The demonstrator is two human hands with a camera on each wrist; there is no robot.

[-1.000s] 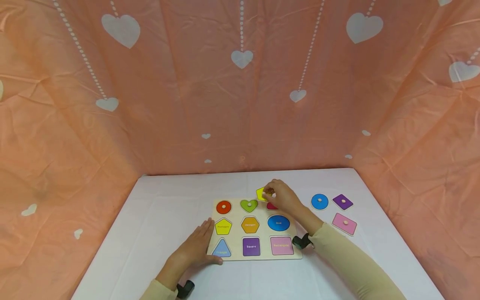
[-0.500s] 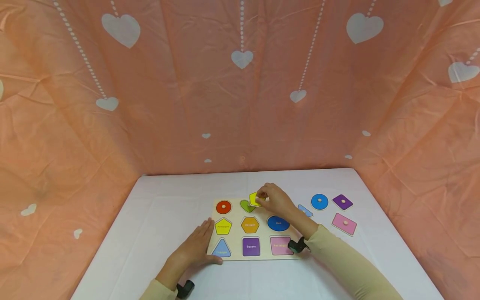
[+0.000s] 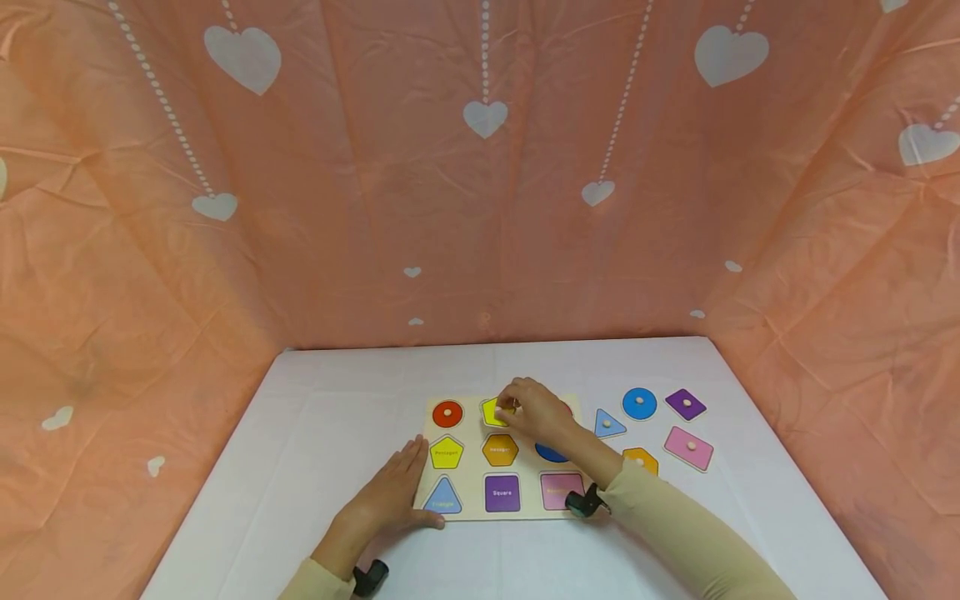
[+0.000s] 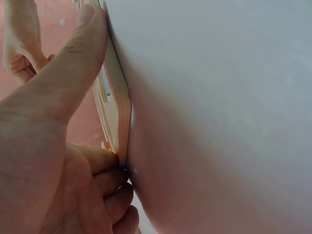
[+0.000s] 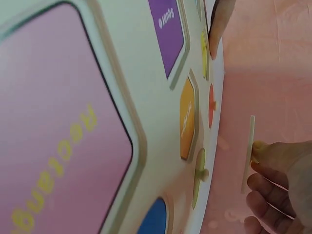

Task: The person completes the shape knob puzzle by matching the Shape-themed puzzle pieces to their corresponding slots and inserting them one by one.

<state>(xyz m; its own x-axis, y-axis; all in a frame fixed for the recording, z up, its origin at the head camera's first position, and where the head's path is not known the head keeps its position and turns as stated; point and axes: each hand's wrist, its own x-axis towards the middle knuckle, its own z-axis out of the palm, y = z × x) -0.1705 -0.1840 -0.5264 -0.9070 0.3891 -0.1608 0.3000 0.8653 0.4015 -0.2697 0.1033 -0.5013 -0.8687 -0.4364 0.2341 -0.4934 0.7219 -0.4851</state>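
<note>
My left hand (image 3: pixel 390 493) rests at the near left corner of a wooden shape puzzle board (image 3: pixel 474 477), fingers laid along its left edge and thumb on its near edge. In the left wrist view the thumb and fingers touch the board's edge (image 4: pixel 124 117). Over the top row, my right hand (image 3: pixel 542 414) pinches a yellow pentagon puzzle piece (image 3: pixel 491 412) by its knob. The right wrist view shows this piece (image 5: pixel 248 155) edge-on, raised above the board, beyond the green knobbed heart piece (image 5: pixel 197 178). Below it in the head view is the printed yellow pentagon space (image 3: pixel 447 453).
On the white table right of the board lie a blue round piece (image 3: pixel 639 403), a purple piece (image 3: pixel 686 404), a pink rectangle (image 3: pixel 688 449), a light blue triangle (image 3: pixel 608 424) and an orange hexagon (image 3: pixel 641 459), partly under the sleeve. A red circle (image 3: pixel 447 414) sits in the board.
My right hand has carried the yellow pentagon leftward and nearer, from the board's far edge to over the green heart. The triangle and hexagon have come into view. The left hand stays put.
</note>
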